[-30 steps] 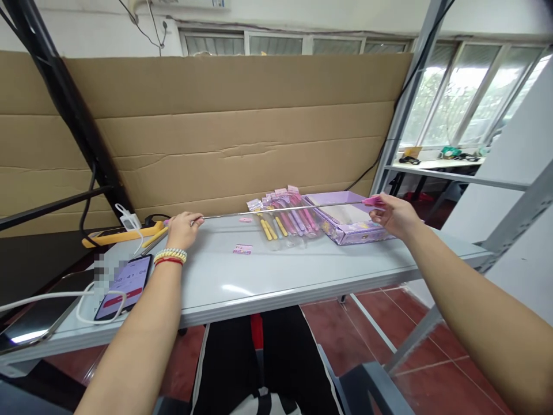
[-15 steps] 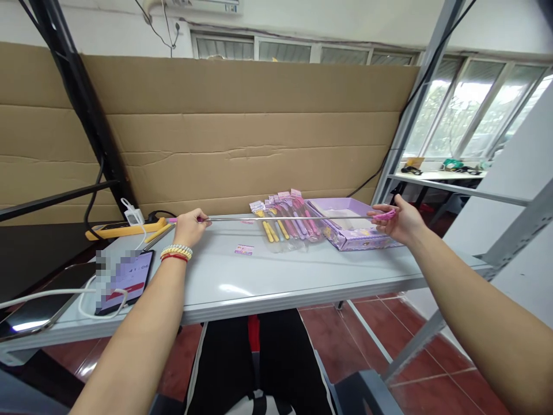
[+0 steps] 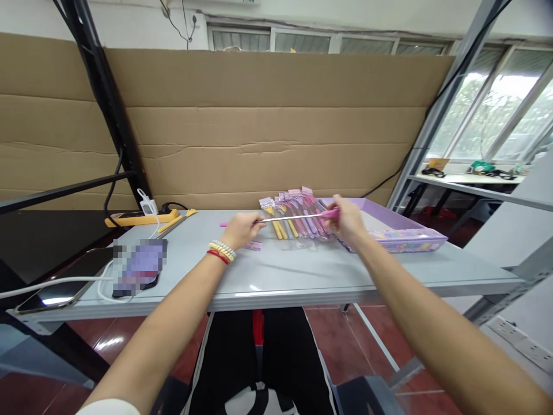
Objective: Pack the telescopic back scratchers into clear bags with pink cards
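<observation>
A thin telescopic metal rod with pink ends (image 3: 291, 218) stretches level above the table between both hands. My left hand (image 3: 242, 229) is closed around its left part, and a bit of pink handle sticks out behind the fingers. My right hand (image 3: 348, 220) grips the pink piece at the other end; its exact shape is partly hidden by the fingers. Just behind the rod lies a row of clear-bagged sticks (image 3: 298, 219) with yellow, purple and pink handles and printed cards. A lilac printed open box (image 3: 406, 239) sits right of them, partly behind my right hand.
On the table's (image 3: 268, 282) left side are a phone (image 3: 144, 265), another dark device (image 3: 64, 288) with a white cable, a yellow-handled tool (image 3: 138, 219) and a white plug (image 3: 148, 204). A small pink card (image 3: 254, 246) lies near my left hand. A cardboard panel (image 3: 268, 127) stands behind.
My hands have come closer together, the right moving left and the left moving right. The visible rod between them is much shorter. The view has shifted slightly.
</observation>
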Tool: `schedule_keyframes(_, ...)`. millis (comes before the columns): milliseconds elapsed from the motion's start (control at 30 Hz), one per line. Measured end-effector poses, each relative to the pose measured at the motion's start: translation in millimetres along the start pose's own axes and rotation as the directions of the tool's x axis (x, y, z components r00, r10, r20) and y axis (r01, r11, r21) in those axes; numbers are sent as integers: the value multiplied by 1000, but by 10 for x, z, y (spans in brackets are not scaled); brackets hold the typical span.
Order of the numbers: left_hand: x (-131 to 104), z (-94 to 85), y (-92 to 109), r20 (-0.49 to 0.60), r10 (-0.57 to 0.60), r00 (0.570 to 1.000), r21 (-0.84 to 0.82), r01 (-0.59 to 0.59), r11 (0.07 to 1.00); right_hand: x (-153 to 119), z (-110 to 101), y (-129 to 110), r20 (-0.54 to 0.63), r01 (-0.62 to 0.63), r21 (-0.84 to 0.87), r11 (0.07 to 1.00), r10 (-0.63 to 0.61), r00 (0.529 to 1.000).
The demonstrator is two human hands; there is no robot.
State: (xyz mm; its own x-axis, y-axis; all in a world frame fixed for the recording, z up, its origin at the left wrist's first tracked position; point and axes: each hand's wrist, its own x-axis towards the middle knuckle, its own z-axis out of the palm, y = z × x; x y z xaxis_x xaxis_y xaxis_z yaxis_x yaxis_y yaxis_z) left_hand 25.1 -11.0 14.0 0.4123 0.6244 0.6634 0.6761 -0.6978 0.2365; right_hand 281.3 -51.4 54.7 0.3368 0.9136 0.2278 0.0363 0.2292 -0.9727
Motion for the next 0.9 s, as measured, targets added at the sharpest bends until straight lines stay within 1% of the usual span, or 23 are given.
schedule_keyframes(33,-8,26,56,9,45,999,1,-45,999,-88,250,49,101,16,-25,1000,-14,995)
schedule_keyframes(67,-22,40,87,15,74,997,3,-74,997,-169,476,103,192,62,-32,998,-54,980)
schedule_keyframes(100,-40,41,92,15,87,996,5,-87,996,-238,665,157,194,131,-4,991,-128,973)
schedule_keyframes(133,-60,30,76,15,87,996,7,-87,996,-289,812,211,192,151,17,988,-151,970)
schedule_keyframes(167,-78,12,43,17,77,997,13,-77,997,-320,914,263,205,160,27,987,-163,965)
schedule_keyframes(200,-93,-10,1,23,64,998,21,-65,998,-335,973,313,215,157,32,987,-160,963)
schedule_keyframes(267,-104,-51,-80,46,50,998,54,-52,997,-334,993,403,271,126,24,992,-128,954)
schedule_keyframes(367,-78,-80,-123,64,81,995,133,-89,987,-324,922,492,327,110,36,993,-116,938)
schedule_keyframes(467,-37,-96,-94,64,105,992,207,-116,971,-316,860,478,349,93,59,994,-108,931)
schedule_keyframes(533,-29,-140,-110,40,78,996,247,-86,965,-265,773,402,349,62,76,995,-84,933)
schedule_keyframes(567,-35,-179,-145,12,50,999,264,-51,963,-215,684,350,345,43,85,995,-70,936)
schedule_keyframes(600,-47,-232,-201,-31,8,999,278,1,960,-150,551,293,333,27,92,995,-56,941)
schedule_keyframes(633,-64,-295,-276,-81,-41,996,288,63,956,-71,366,237,319,13,100,995,-44,947)
schedule_keyframes(667,-86,-365,-365,-142,-103,985,290,141,947,15,131,185,302,-9,99,995,-21,953)
schedule_keyframes(700,-109,-437,-461,-208,-166,964,290,223,931,100,-149,143,266,-13,103,995,-15,964)
schedule_keyframes(733,-132,-504,-556,-258,-208,943,292,281,914,178,-462,111,231,-14,95,995,-9,973)
schedule_keyframes(800,-165,-598,-709,-345,-261,902,279,364,889,282,-1118,81,148,-12,88,996,-1,989)
schedule_keyframes(833,-172,-618,-756,-358,-265,895,271,372,888,301,-1421,80,105,-20,87,996,11,994)
schedule_keyframes(867,-170,-619,-780,-354,-254,900,268,357,895,299,-1684,86,64,-59,72,996,54,996)
schedule_keyframes(900,-163,-603,-785,-340,-235,911,264,332,906,280,-1895,95,50,-108,50,993,106,993)
